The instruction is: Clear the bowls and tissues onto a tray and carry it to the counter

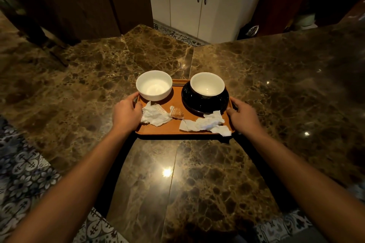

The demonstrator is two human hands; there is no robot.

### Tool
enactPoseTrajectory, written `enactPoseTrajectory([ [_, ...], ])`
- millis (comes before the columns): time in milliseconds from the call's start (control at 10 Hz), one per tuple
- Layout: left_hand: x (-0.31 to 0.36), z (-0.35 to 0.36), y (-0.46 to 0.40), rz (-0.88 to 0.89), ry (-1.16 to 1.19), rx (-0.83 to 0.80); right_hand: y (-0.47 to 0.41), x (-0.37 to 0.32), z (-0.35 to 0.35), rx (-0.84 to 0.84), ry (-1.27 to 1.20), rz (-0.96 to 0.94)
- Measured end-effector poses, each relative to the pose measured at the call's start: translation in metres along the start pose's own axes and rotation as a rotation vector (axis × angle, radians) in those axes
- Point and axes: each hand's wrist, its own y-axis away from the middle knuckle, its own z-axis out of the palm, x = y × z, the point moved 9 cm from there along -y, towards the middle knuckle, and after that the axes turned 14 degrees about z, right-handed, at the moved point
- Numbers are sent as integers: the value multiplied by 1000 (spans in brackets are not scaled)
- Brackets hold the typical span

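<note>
- Both forearms reach out over the near part of the marble worktop (197, 173) toward the tray.
- Left hand (126, 113) has its grip closed on the left edge of the tray (173, 126), thumb over the rim and fingers curled at the side; the right hand (244, 114) grasps the right edge the same way.
- On the tray: a white bowl (154, 85) at the far-left corner, a second white bowl (207, 84) sitting in a black dish (205, 102) at the far-right corner.
- One crumpled tissue (156, 114) lies by the left edge, touching the left hand; another tissue (205, 124) lies along the near-right corner and hangs slightly over the rim. A small wrapper (176, 112) sits between them.
- Tray rests near the middle of the worktop, or just above it; I cannot tell whether it bears down.
- Step, as I judge it: loading is done, and this is either the lift or the set-down.
- If it is the lift, the next move calls for a level, even raise with both hands, slow enough that the bowl does not slide in the dish and the overhanging tissue stays on.
</note>
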Motion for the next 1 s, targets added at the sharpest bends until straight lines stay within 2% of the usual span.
enactPoseTrajectory([
  [600,15,-1,8,64,-400,-225,8,2,6,151,538,-40],
  [800,6,-1,6,27,-256,-209,2,2,0,68,333,-21],
  [900,-1,-11,14,-21,-91,-200,8,8,-10,-2,199,0],
  [1000,-10,-33,25,-44,12,-89,21,21,-32,5,75,13],
])
